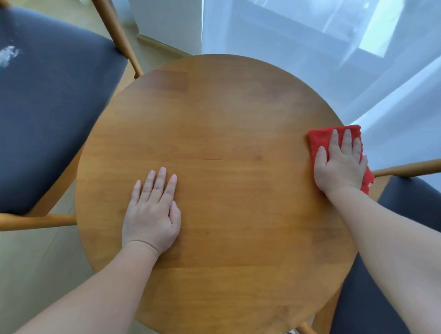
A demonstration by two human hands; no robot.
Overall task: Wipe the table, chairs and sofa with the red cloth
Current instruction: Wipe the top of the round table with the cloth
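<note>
Your right hand (pixel 342 163) lies flat on the red cloth (pixel 318 138), fingers spread and pressing it down rather than gripping it; the cloth sits at the right edge of the round wooden table (pixel 215 146), with one corner overhanging the rim on the chair side. Your left hand (pixel 151 214) rests palm down and empty on the bare wood, left of centre and nearer to you, apparently bracing the table. The governing relation is this: the unwiped expanse of the tabletop lies to the left of the cloth, between the two hands. The cloth's long axis runs roughly away from you, so a leftward sweep presents its broad side to the surface. The right hand is the working hand. The dark-cushioned chairs, the left chair (pixel 46 111) and the right chair (pixel 399 291), flank the table and appear not yet addressed; no sofa is in view.
</note>
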